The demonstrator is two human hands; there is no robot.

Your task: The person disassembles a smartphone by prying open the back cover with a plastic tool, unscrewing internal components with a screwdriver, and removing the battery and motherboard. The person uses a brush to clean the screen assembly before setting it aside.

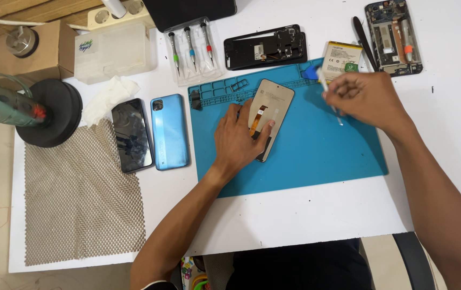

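The phone screen panel (271, 107) lies face down on the blue work mat (316, 156), tilted, with an orange flex cable on its back. The left hand (239, 140) presses flat on its lower part, fingers spread. The right hand (367, 98) is closed around a thin white tool (324, 85) above the mat's upper right. Left of the mat, a blue phone (169, 131) and a dark phone (132, 135) lie on the white table (295, 215).
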